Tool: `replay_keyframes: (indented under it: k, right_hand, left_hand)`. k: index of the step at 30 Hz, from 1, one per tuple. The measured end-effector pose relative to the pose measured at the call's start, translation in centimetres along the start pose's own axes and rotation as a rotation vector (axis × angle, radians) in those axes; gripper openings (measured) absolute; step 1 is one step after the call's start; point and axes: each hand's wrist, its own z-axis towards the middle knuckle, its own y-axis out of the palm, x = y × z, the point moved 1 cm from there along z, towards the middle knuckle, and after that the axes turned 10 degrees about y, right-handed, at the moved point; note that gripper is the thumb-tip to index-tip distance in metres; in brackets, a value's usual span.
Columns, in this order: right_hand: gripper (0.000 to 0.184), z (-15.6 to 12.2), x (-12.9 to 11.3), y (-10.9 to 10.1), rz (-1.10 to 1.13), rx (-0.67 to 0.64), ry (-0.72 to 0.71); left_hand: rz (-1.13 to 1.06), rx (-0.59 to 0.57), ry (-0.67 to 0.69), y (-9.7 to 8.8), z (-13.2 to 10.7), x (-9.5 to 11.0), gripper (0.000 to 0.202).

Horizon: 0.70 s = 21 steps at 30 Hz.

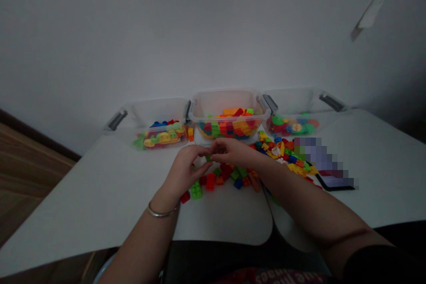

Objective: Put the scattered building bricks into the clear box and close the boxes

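A thin metal bangle (162, 211) circles the left wrist. The left hand (183, 173) and right hand (231, 151) meet over the desk (100, 199), their fingers closed in a tight pinch from either side on a small green plastic brick (208, 158), which the fingertips mostly hide. It looks to be held just clear of the desk, though that is hard to tell from this angle. Such a brick should be light and stiff, and its smooth faces may slip a little, so its opposite flat sides seem the surest place to hold it.

Just beyond the hands lie loose bricks, among them a red brick (185, 197), a green brick (196, 190) and an orange-red brick (210, 182). To the right is a looser heap of yellow, blue and red bricks (276, 153), beside a dark tablet (334, 183). Farther off stand three clear plastic tubs: the left tub (149, 117), the middle tub (228, 106) and the right tub (293, 104), each holding colourful pieces.
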Motion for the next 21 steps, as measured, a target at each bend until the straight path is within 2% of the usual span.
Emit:
replay_keyframes:
  k: [6,12,15,18,21]
  right_hand:
    - [0.012,-0.3,-0.6,-0.3,0.04,0.007,-0.04]
    - [0.016,-1.7,-2.2,-2.4,-0.08,0.159,-0.149]
    - [0.015,-3.4,-3.6,-4.5,-0.261,0.379,-0.24]
    - [0.013,-5.3,-4.7,-7.0,-0.532,0.7,-0.321]
    - [0.016,-6.5,-4.7,-9.3,-0.739,0.932,-0.288]
  left_hand:
    - [-0.014,0.05,0.058,-0.1,0.1,0.3,0.015]
    - [0.035,0.018,-0.064,0.0,-0.1,0.0,0.018]
    - [0.075,-0.022,-0.12,0.0,-0.1,-0.3,0.016]
    - [0.113,-0.045,-0.188,0.0,-0.3,-0.8,0.018]
    - [0.136,-0.048,-0.256,0.2,-0.5,-1.3,0.024]
